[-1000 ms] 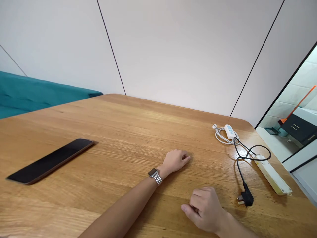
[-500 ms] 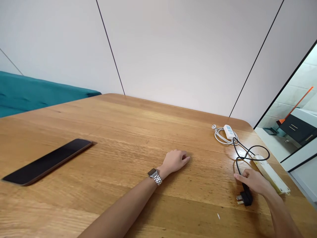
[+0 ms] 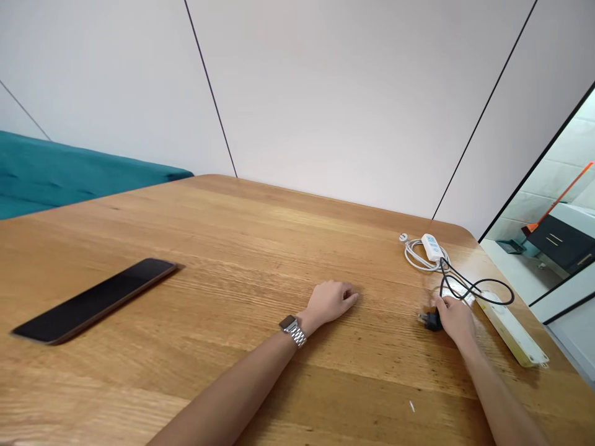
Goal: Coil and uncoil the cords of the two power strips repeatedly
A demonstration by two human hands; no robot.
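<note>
My right hand [image 3: 457,319] grips a black power cord [image 3: 474,290] close to its pronged plug [image 3: 433,320]. The plug hangs just left of my fingers, prongs facing left. From my grip the cord runs in loops back toward a small white power strip [image 3: 432,248] with its coiled white cable [image 3: 415,262]. Right of my right hand lies a long, off-white bar-shaped power strip [image 3: 514,328]. My left hand [image 3: 329,301] rests on the wooden table [image 3: 260,248], fingers curled in and nothing visible in them. A watch [image 3: 292,329] sits on that wrist.
A dark, flat tablet-like slab [image 3: 95,301] lies on the table at the left. A small white scrap [image 3: 411,406] lies near the front. Behind the table stand a white wall [image 3: 325,93] and a teal sofa [image 3: 93,170]. A doorway at the right shows an orange broom [image 3: 560,198].
My right hand has moved away from me and slightly left, carrying the plug along. The black cord's loop has shifted right. My left hand stays in place.
</note>
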